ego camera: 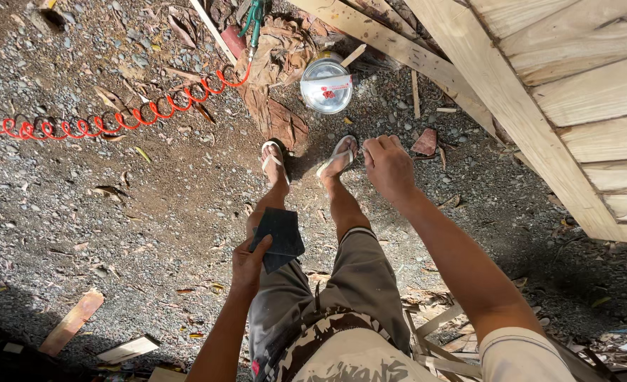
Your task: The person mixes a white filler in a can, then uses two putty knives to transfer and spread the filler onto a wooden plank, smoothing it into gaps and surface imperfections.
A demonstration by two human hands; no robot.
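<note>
Two hands: left hand (246,263) grips dark sandpaper sheet (278,237); right hand (388,166) loosely curled (holding nothing).

Dark sheet (278,239) in left hand (246,263): matt, gritty-looking, like sandpaper, folded. Right hand (388,166) bare, closed loosely, nothing visible in it. Slatted panel (575,106): pale raw wood, unfinished, grain showing, fairly smooth. Can (326,86): shiny metal lid, glossy reflection. Coiled hose (115,117): red plastic, slight sheen. Ground (115,212): rough gravel and dirt, matt. Shorts (356,283): grey cloth, matt. Wood offcuts (73,322): rough, bare.
</note>
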